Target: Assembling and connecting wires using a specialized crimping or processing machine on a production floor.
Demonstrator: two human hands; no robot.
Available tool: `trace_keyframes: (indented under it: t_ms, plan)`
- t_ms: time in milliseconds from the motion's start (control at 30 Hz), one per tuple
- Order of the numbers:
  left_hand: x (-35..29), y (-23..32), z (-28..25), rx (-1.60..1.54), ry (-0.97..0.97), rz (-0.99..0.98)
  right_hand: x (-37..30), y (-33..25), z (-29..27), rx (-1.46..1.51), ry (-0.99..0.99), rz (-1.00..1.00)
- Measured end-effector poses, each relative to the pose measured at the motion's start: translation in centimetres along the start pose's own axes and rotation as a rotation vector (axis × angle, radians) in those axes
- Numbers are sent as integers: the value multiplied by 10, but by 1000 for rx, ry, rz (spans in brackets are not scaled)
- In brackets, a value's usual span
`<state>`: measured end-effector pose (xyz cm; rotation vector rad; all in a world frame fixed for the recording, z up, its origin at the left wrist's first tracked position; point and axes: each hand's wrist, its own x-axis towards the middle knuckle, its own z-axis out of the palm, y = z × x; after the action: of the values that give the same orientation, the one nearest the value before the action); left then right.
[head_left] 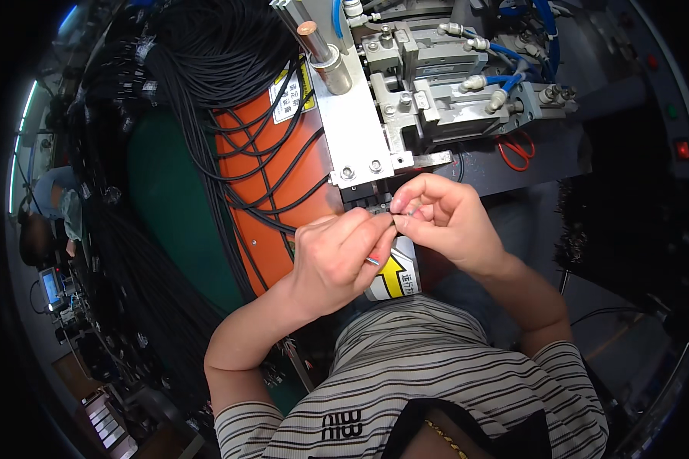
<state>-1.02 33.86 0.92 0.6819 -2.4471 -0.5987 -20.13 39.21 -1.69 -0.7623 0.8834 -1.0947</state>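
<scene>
My left hand [335, 252] is closed, its fingertips pinched together in front of the metal press. A black cable [272, 222] comes in from the left and runs into its grip. Below its fingers stick out short thin wire ends [373, 261], with touches of red and blue. Fingertip to fingertip with it, my right hand [450, 224] pinches something tiny at the cable's end. What lies between those fingers is mostly hidden and too small to name. Just beyond both hands is the press's dark lower tooling [371, 195], partly covered by them.
The press has a silver plate [352, 115] and air cylinders [467, 99] with blue hoses. A thick bundle of black cables [214, 53] drapes over the orange surface [264, 168] and green mat [161, 183] at left. Red-handled scissors [517, 153] lie right. A person [57, 195] is far left.
</scene>
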Motion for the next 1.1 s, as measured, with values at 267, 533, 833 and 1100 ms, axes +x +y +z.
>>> trace_keyframes:
  t_ms: [267,533,833,1100]
  plan:
    - [2,-2,-7,-457,-46,-325,-8,11,20,-740,176,-668]
    - [3,-4,-10,-564,-90,-392,4,3,-10,246,-78,-4]
    - [3,-9,-9,-689,-192,-435,9,-5,-11,-57,-17,-98]
    - [2,0,-1,-171,-111,-181,7,-7,-11,-171,47,-93]
